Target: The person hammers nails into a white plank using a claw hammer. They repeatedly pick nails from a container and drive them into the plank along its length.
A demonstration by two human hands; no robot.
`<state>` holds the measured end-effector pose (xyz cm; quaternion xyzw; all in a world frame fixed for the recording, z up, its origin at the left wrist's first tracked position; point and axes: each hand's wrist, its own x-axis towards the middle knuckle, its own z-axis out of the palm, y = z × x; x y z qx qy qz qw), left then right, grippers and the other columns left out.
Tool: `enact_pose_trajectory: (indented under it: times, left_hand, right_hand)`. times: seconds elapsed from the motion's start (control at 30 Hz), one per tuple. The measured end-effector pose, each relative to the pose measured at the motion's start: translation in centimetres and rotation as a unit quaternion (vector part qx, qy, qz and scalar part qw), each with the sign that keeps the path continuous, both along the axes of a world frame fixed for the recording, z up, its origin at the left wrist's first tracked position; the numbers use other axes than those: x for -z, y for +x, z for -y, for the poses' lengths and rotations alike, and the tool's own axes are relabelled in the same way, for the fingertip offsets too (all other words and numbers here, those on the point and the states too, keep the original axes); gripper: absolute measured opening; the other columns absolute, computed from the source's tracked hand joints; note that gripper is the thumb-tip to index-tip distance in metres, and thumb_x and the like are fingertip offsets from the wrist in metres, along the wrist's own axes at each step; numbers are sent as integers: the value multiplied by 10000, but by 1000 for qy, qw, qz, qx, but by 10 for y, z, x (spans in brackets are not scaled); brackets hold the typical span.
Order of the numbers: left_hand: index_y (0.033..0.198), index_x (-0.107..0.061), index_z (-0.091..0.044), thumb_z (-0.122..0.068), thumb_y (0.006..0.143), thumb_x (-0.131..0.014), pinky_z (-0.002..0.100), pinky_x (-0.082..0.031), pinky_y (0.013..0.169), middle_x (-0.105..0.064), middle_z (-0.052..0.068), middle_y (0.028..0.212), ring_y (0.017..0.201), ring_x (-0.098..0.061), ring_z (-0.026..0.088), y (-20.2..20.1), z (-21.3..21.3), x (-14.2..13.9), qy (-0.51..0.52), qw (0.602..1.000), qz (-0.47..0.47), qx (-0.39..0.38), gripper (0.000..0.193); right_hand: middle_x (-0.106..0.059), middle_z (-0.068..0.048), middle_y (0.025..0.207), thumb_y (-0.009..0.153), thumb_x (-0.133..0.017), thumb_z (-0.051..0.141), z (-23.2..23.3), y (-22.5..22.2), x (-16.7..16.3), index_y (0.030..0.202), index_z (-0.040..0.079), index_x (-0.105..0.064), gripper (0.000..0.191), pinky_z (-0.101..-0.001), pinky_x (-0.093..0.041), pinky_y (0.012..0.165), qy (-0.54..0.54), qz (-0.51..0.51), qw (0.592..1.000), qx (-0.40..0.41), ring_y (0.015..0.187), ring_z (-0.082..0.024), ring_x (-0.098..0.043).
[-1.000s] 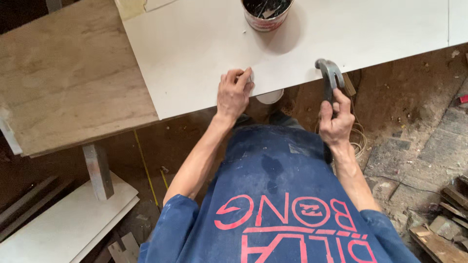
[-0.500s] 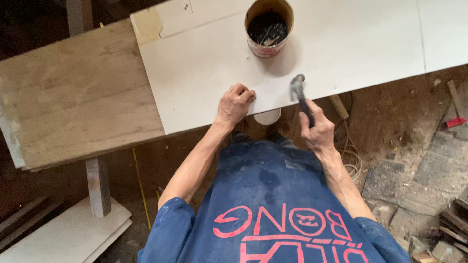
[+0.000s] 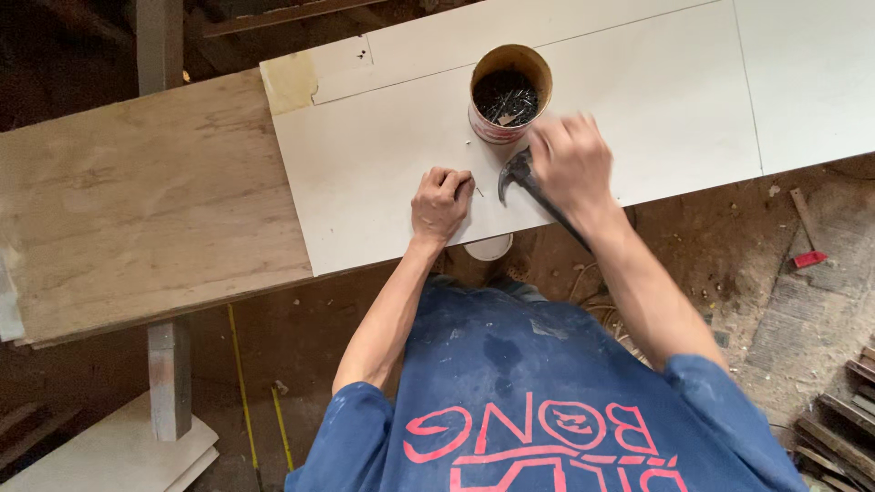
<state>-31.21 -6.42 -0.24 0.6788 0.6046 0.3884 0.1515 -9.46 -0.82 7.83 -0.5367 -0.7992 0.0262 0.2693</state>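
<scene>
My right hand (image 3: 570,159) is wrapped tight around the hammer (image 3: 521,178), whose dark head hangs just right of the nail (image 3: 474,189). My left hand (image 3: 439,205) pinches that nail upright on the white board (image 3: 365,173), toward the bench's near edge. The nail can (image 3: 509,93) stands just beyond the hammer.

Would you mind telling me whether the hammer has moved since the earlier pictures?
Yes. The hammer in the right hand has swung from beyond the white board's near edge in over it, next to the nail can, close to the left hand.
</scene>
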Motion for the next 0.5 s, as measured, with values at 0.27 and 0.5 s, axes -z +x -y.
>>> enact_pose_trajectory:
  times: [0.27, 0.5]
  left_hand:
    - [970, -739, -166, -210, 888, -763, 402, -568, 730, -642, 27, 942, 888, -672, 256, -5, 0, 5, -7, 999, 39, -11, 96]
    - [959, -748, -155, -206, 895, -764, 391, -581, 713, -648, 30, 931, 863, -680, 249, -10, 0, 7, -27, 999, 45, -4, 84]
  right_hand:
    - [-746, -202, 968, 772, -796, 117, -122, -77, -4, 915, 60, -794, 155, -469, -589, 734, -260, 315, 912, 31, 931, -375, -727]
    - [-761, -199, 908, 793, -781, 96, -125, -80, 14, 902, 63, -809, 117, -459, -595, 687, -172, 270, 947, 29, 845, -365, -750]
